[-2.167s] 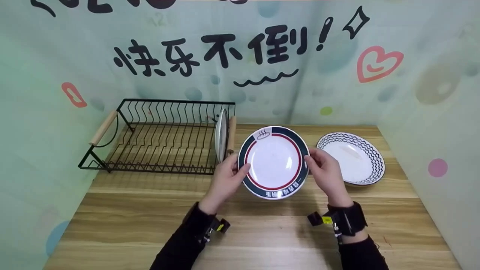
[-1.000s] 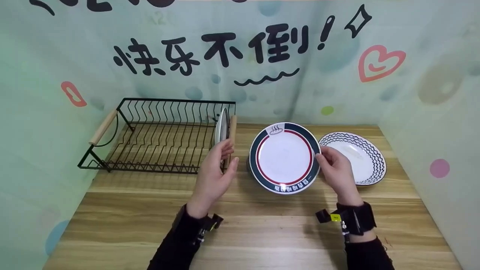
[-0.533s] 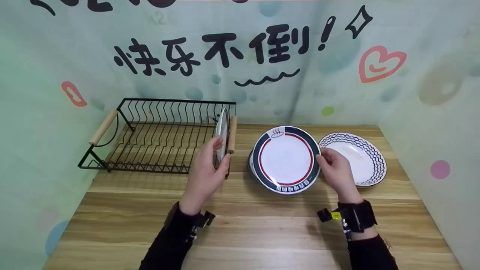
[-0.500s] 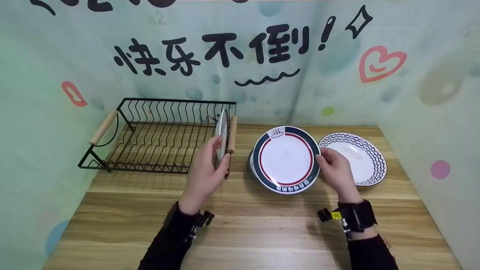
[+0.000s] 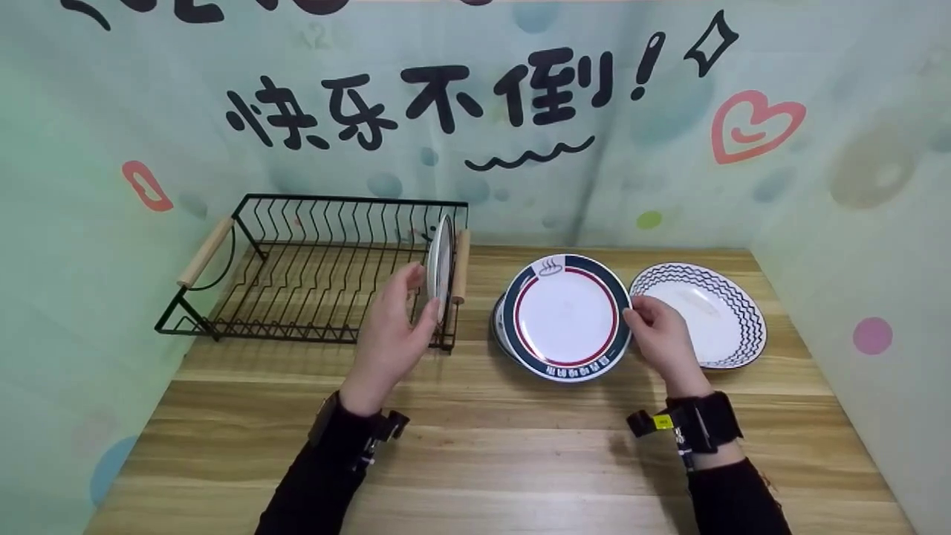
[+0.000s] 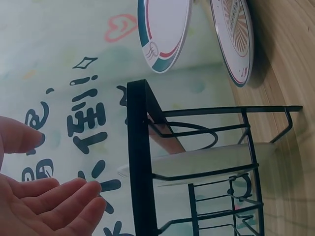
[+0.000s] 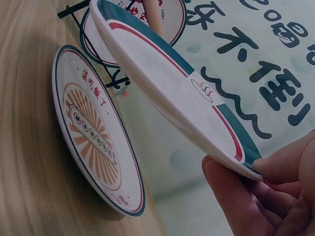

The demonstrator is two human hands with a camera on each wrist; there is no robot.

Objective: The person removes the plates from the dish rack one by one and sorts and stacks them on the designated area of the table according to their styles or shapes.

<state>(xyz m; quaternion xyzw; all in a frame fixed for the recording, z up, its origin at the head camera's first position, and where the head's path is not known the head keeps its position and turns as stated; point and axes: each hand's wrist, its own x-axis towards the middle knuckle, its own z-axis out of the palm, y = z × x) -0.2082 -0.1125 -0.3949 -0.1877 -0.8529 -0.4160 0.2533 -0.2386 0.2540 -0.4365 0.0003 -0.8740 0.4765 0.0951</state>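
My right hand (image 5: 663, 336) pinches the right rim of a round white plate (image 5: 568, 313) with a dark green band and a red ring. Tilted, that plate hangs over a second plate (image 7: 93, 132) with an orange sunburst, which lies on the table; in the head view only its left edge shows. My left hand (image 5: 390, 334) is empty, thumb and fingers apart, at the front of the black wire dish rack (image 5: 356, 199). A plate (image 5: 440, 271) stands on edge in the rack's right end, close to the left fingertips in the head view.
A white oval dish (image 5: 698, 316) with a black wavy rim sits on the wooden table (image 5: 520, 468) at the right, behind my right hand. Wooden handles (image 5: 461, 266) top both rack ends. A printed cloth backdrop (image 5: 520, 200) closes off the back and sides.
The left hand has let go of the green-rimmed plate and moved left to the rack. The right hand has carried that plate slightly right, uncovering the edge of the sunburst plate below.
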